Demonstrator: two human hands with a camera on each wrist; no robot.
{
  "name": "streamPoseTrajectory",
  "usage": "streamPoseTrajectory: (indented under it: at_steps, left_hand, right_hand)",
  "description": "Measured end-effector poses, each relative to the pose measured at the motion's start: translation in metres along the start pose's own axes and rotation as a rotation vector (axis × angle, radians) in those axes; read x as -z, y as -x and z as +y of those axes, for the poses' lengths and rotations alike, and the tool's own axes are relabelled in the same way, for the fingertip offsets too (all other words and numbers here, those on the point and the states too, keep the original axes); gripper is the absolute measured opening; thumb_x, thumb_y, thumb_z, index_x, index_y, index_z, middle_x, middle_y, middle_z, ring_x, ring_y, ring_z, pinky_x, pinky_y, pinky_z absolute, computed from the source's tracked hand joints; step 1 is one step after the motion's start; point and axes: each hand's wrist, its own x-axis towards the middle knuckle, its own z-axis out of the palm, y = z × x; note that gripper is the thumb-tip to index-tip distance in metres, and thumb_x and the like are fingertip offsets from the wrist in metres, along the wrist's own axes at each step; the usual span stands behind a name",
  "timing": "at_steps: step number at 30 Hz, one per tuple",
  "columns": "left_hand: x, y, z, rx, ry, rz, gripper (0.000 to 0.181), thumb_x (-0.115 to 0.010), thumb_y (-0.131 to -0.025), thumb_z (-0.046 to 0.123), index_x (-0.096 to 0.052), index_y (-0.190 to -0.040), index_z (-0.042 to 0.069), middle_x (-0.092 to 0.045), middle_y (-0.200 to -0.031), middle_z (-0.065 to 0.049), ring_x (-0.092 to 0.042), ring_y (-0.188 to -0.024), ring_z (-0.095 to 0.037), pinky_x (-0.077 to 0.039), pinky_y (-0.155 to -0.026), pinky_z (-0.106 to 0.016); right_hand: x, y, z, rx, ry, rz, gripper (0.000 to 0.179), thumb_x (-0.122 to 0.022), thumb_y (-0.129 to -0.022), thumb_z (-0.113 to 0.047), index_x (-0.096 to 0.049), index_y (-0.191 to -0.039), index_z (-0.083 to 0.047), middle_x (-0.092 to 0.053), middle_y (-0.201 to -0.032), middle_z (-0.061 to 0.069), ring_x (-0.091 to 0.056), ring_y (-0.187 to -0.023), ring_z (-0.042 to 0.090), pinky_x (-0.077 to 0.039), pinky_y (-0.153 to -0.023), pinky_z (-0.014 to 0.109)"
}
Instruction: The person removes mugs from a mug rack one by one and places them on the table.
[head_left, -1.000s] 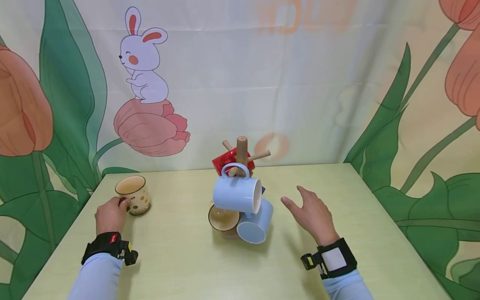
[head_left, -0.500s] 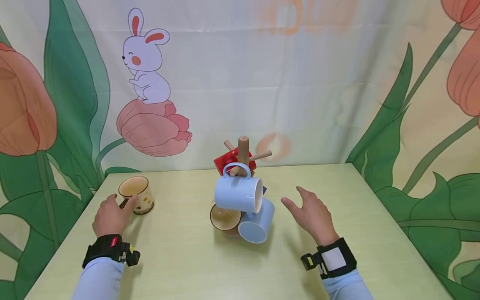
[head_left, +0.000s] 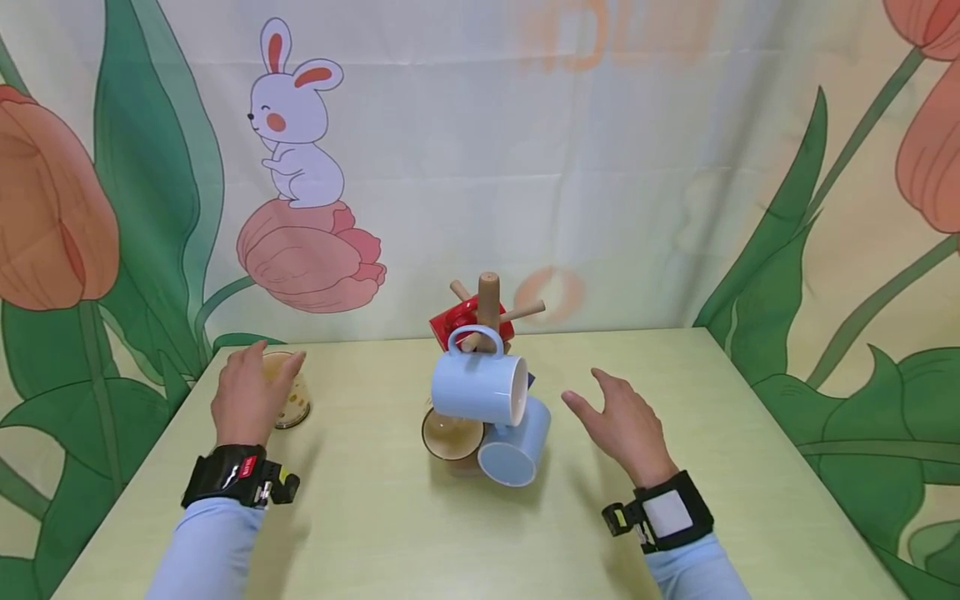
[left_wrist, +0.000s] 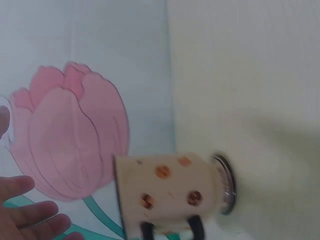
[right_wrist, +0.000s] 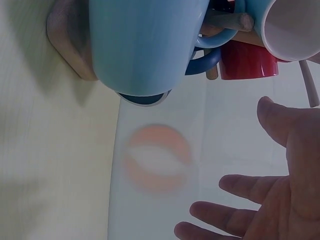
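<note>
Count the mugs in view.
6: spotted mug by the left hand; on the rack, red mug high at the back, upper blue mug in front, lower blue mug low right, beige mug low left, and dark blue mug mostly hidden. Others may be hidden.

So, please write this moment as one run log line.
left grip: empty, near spotted mug | right grip: empty, beside mug rack | spotted mug: upright on table

Mug rack (head_left: 489, 302) blocks middle; gap toward spotted mug (left_wrist: 169, 190).

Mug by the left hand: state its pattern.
The mug has brown and orange spots, clearest in the left wrist view.
</note>
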Motion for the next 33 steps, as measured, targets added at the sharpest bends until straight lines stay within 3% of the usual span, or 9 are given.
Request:
streamPoseTrajectory:
  at_steps: [7,20,33]
  left_hand:
    - [-0.001,-0.001,0.041,-0.147,-0.032,-0.032,0.080,-0.053,-0.097,0.056,-0.040,-0.144,-0.008,-0.041,-0.141,-0.034,-0.039,-0.129,-0.052,-0.037,-0.096,-0.069]
    - [-0.010,-0.012,0.111,-0.361,0.014,-0.251,0.073,-0.057,-0.099,0.047,-0.036,-0.150,-0.001,-0.040,-0.148,-0.025,-0.036,-0.137,-0.044,-0.033,-0.107,-0.061]
    - [-0.009,-0.035,0.169,-0.503,0.000,-0.362,0.066,-0.054,-0.101,0.045,-0.039,-0.150,0.004,-0.046,-0.147,-0.021,-0.041,-0.136,-0.041,-0.035,-0.107,-0.057]
  right_hand:
    - [0.007,-0.006,-0.008,0.002,0.009,-0.002,0.074,-0.055,-0.098,-0.051,-0.039,-0.148,0.001,-0.043,-0.146,0.029,-0.042,-0.133,0.047,-0.036,-0.102,0.064]
    - [0.021,-0.022,-0.032,0.105,0.010,0.012,0.071,-0.055,-0.098,-0.052,-0.043,-0.148,-0.003,-0.047,-0.145,0.024,-0.046,-0.132,0.043,-0.039,-0.101,0.062]
    - [0.043,-0.048,-0.073,0.205,0.000,0.038,0.068,-0.055,-0.098,-0.052,-0.043,-0.149,-0.009,-0.050,-0.144,0.019,-0.052,-0.127,0.038,-0.044,-0.096,0.059]
